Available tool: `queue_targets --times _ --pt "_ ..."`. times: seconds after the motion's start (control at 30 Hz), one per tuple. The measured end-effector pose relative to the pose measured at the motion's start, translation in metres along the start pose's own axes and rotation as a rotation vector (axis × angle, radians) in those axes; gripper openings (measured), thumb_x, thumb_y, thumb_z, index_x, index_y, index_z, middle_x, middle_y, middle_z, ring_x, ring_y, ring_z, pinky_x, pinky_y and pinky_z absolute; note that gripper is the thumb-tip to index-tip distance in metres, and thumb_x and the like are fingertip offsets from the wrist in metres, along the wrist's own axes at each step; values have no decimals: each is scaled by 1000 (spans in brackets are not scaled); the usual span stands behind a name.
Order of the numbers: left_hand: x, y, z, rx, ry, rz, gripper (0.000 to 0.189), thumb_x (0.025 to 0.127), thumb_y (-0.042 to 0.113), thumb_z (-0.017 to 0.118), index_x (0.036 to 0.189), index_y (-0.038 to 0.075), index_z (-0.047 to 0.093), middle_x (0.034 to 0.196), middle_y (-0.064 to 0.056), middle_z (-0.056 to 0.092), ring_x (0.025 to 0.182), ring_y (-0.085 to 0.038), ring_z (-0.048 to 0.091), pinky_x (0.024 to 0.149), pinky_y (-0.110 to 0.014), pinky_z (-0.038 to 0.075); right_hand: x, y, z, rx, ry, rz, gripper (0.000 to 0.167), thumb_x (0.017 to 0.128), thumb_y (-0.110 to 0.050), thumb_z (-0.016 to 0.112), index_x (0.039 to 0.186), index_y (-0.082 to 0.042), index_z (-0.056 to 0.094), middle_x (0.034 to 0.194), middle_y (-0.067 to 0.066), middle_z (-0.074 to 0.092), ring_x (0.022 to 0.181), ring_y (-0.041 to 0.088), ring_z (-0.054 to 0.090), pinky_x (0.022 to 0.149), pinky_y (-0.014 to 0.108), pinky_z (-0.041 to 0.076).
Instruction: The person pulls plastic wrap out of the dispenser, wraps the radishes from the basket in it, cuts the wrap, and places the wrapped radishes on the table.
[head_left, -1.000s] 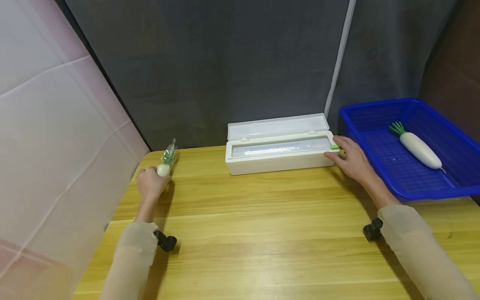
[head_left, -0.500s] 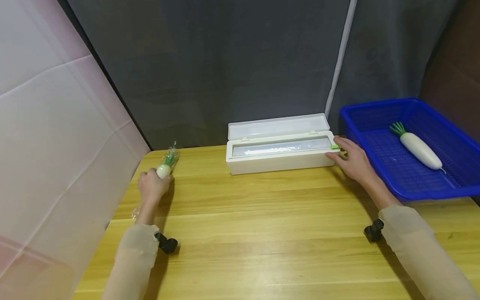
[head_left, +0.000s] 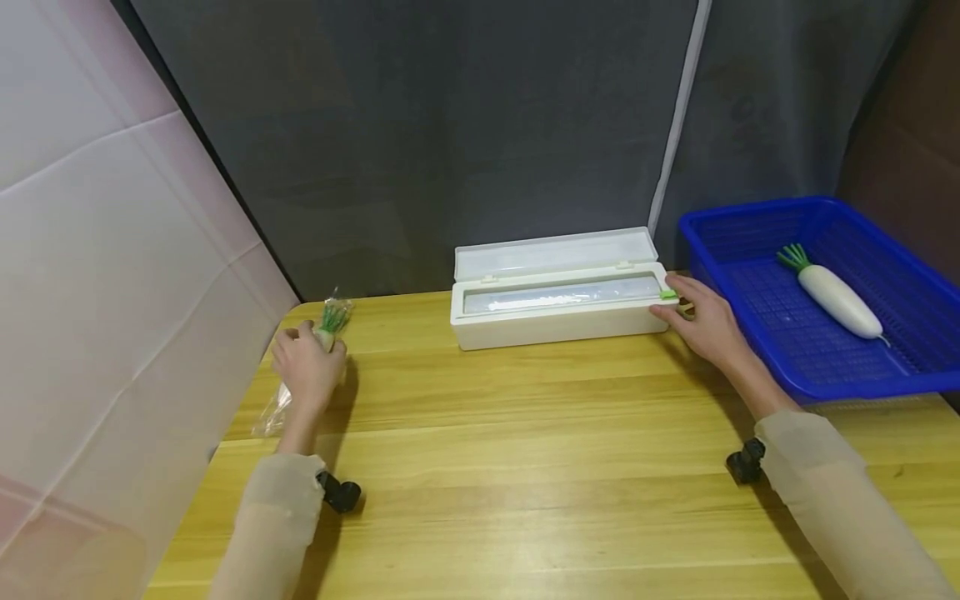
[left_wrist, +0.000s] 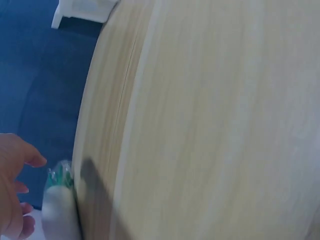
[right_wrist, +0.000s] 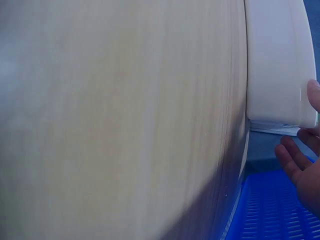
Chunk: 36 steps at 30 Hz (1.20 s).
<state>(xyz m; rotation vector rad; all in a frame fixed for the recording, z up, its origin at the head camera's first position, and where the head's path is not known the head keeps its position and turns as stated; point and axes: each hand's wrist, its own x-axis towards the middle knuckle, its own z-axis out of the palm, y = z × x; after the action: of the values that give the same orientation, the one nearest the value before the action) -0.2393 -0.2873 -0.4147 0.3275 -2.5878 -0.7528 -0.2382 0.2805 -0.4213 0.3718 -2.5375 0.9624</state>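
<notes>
A white radish with green leaves, wrapped in clear film, lies at the table's far left. My left hand is over it in the head view and hides most of it. In the left wrist view, the fingers stand apart from the wrapped radish. The film's loose end shows beside my left wrist. At the back stands a white cling film box, its clear lid raised and a green slider at its right end. My right hand rests at that end, thumb against the front.
A blue plastic basket stands to the right, close to my right forearm, with an unwrapped white radish inside. Behind the wooden table hangs a dark grey curtain. A pale sheet rises on the left.
My left hand has let go of the wrapped radish, its fingers now spread over it, and the wrapped radish sits a little nearer. My right hand and the cling film box have stayed in place.
</notes>
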Motion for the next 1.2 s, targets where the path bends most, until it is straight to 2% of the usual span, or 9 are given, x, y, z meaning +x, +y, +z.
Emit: queue_targets --times 0.1,0.2,0.37,0.6,0.9,1.2 --pt "-2 9 2 -31 19 53 50 92 15 62 133 -12 52 131 -36 41 125 -51 35 106 -64 24 0 -1 0 2 7 -2 60 92 -19 76 140 9 52 142 30 51 118 46 55 93 58 47" --pt "-5 22 3 -84 -7 89 48 93 15 63 133 -11 53 131 -34 41 125 -50 36 107 -61 25 1 -1 0 5 10 -1 60 92 -19 76 140 9 52 142 30 51 117 46 55 93 58 47" --pt "-9 48 11 -159 -46 154 43 94 15 65 130 -7 56 131 -31 43 124 -48 40 103 -59 33 1 0 0 13 11 4 59 93 -19 75 140 9 52 142 30 51 118 46 55 93 58 47" --pt "-16 88 19 -219 -61 270 35 93 13 65 123 -6 61 123 -27 51 115 -44 49 96 -56 42 0 2 1 6 26 -4 57 93 -19 76 138 8 55 140 29 53 112 46 59 91 58 48" --pt "-32 133 36 -310 -114 347 34 93 14 66 121 -4 64 120 -22 56 114 -37 53 99 -49 42 1 0 2 12 14 27 56 93 -20 75 139 6 55 141 28 53 104 44 63 88 57 51" --pt "-44 168 55 -396 -180 421 32 92 12 67 120 -3 66 119 -19 57 114 -36 55 100 -46 44 1 0 2 13 15 50 55 93 -21 75 139 4 57 140 26 55 99 44 65 85 57 52"
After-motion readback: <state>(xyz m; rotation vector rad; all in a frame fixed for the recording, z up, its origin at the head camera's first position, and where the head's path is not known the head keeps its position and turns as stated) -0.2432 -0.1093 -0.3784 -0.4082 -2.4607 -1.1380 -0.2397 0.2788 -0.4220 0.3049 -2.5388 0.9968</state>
